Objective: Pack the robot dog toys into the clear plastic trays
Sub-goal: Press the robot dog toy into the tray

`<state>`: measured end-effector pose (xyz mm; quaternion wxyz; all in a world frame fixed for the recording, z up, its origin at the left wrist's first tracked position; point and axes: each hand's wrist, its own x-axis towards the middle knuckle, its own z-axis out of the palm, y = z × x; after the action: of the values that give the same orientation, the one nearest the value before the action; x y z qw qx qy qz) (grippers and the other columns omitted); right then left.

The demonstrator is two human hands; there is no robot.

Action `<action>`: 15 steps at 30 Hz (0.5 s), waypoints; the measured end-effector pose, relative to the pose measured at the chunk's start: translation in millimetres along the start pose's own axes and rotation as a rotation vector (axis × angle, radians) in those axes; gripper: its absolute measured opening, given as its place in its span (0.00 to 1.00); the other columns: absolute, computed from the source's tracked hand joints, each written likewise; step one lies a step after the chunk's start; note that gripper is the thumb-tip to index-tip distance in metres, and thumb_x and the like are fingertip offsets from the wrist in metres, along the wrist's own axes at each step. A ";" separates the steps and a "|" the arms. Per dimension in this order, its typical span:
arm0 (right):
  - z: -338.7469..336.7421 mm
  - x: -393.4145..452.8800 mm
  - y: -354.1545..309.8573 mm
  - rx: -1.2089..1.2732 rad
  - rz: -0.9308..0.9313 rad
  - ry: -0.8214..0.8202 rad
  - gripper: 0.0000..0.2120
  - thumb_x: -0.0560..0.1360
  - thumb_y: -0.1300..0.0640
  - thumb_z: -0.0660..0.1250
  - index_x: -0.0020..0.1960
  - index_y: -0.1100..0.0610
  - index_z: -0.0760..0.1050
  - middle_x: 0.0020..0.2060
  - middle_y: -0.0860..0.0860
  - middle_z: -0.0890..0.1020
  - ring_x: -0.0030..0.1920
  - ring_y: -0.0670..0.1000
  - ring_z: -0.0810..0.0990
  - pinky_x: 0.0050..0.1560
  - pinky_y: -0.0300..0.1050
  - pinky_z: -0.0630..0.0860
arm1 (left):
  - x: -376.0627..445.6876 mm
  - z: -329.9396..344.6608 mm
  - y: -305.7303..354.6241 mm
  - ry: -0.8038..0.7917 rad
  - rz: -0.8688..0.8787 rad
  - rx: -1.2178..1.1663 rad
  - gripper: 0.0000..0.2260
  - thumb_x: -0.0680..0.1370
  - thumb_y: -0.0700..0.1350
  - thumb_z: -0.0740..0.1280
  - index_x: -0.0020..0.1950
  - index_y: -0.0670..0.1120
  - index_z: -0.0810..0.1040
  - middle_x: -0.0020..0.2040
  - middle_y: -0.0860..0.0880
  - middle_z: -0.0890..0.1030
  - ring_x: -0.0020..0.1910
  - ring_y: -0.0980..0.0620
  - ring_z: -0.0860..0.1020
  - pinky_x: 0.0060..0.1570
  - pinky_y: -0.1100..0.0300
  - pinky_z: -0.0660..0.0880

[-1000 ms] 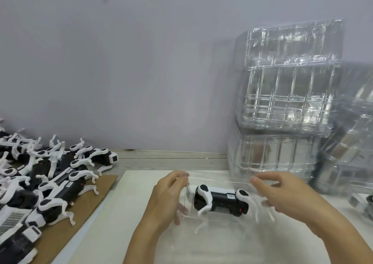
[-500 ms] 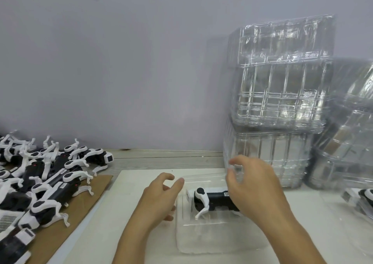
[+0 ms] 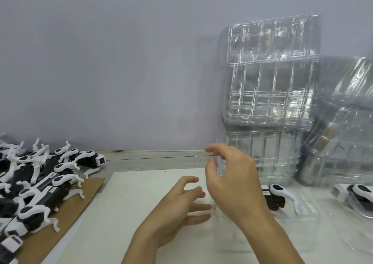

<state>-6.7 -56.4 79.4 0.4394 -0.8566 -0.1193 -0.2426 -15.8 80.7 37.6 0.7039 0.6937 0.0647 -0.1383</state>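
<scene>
A black-and-white robot dog toy [image 3: 277, 199] lies in a clear plastic tray [image 3: 306, 211] on the white board, its left half hidden behind my right hand. My right hand [image 3: 234, 185] hovers over the tray's left end with loosely curled fingers, thumb and forefinger apart, holding nothing I can see. To the left of the tray, my left hand [image 3: 181, 207] is low over the board, its fingers relaxed and spread. Another packed dog [image 3: 361, 198] sits in a tray at the far right edge.
Several loose robot dogs [image 3: 40, 181] are piled on brown cardboard [image 3: 80, 203] at the left. Tall stacks of empty clear trays [image 3: 268, 94] stand against the wall at the back right, with more [image 3: 343, 122] leaning beside them. The white board [image 3: 141, 193] covers the middle.
The tray with the dog has slid to the right. My right hand has lifted off the dog, and my left hand has come away from the tray's left edge.
</scene>
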 end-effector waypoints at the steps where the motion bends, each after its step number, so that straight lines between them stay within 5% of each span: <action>1: -0.2 0.0 0.6 0.003 0.001 -0.001 0.11 0.77 0.55 0.64 0.56 0.45 0.78 0.48 0.37 0.77 0.56 0.43 0.75 0.58 0.40 0.72 | -0.5 -0.8 0.0 -0.004 0.003 0.003 0.12 0.81 0.45 0.66 0.65 0.50 0.75 0.61 0.41 0.80 0.55 0.44 0.83 0.51 0.50 0.82; 5: -1.3 -0.1 2.5 0.017 0.005 -0.004 0.11 0.77 0.55 0.63 0.56 0.44 0.78 0.47 0.35 0.76 0.55 0.41 0.75 0.56 0.38 0.71 | -0.9 -3.5 -1.3 0.043 0.050 0.158 0.09 0.81 0.42 0.64 0.60 0.45 0.78 0.57 0.41 0.81 0.50 0.44 0.84 0.49 0.49 0.82; 15: -3.0 0.7 3.0 0.081 0.025 0.004 0.12 0.77 0.57 0.64 0.56 0.45 0.79 0.47 0.38 0.79 0.54 0.42 0.75 0.55 0.37 0.71 | 0.0 38.7 -8.3 -0.291 0.146 0.186 0.16 0.75 0.40 0.66 0.61 0.54 0.80 0.58 0.49 0.83 0.58 0.50 0.81 0.58 0.52 0.79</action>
<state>-5.8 -60.6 79.2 0.4769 -0.8390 -0.1175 -0.2340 -22.0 42.2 30.9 0.6469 0.7312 -0.1013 -0.1910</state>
